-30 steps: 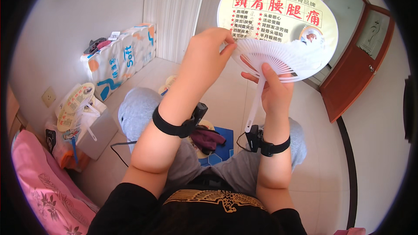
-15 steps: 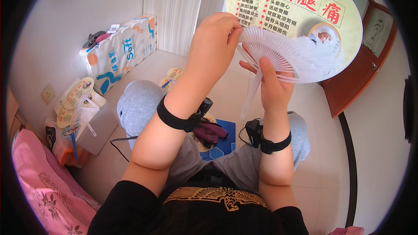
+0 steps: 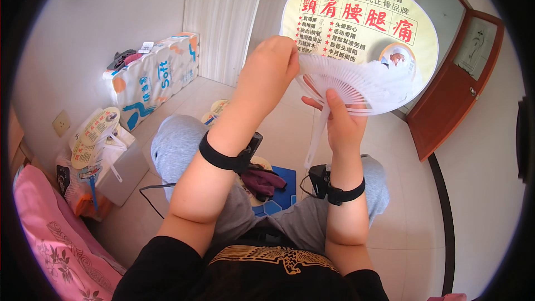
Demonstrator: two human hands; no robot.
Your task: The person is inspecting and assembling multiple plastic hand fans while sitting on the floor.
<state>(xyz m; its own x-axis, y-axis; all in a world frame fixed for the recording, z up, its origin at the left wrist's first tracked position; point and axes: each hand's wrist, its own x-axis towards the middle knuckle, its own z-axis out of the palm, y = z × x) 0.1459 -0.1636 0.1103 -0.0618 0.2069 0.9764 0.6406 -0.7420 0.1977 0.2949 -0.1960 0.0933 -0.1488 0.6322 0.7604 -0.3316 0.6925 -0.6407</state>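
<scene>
Fan: (image 3: 356,28) held up over the floor (image 3: 395,206), panel at the far side, handle (image 3: 316,139) slanting down toward the near side.
Right hand: (image 3: 346,122) closed on the fan low on the ribs (image 3: 333,75), thumb in front, other fingers mostly hidden behind.
Left hand: (image 3: 270,72) fingers drawn narrow at the fan's left edge, by the ends of the ribs; tips hidden, can't tell what they pinch.
Fan vs hands: most of the panel lies beyond both; ribs between them; handle hangs between the forearms, in neither hand.
Handling: looks light; panel likely thin and bendy, easy to crease or tear; ribs and handle probably stiffer smooth plastic, maybe a bit slippery.
Best hold: handle or rib base; edge only with a light pinch.
Left side: more fans (image 3: 96,131) by a box (image 3: 127,164); pink cloth (image 3: 50,217) nearer; wrapped pack (image 3: 156,81) farther.
Between knees: purple cloth (image 3: 262,183) on blue mat (image 3: 287,189).
Far right: brown door (image 3: 440,111), ajar.
</scene>
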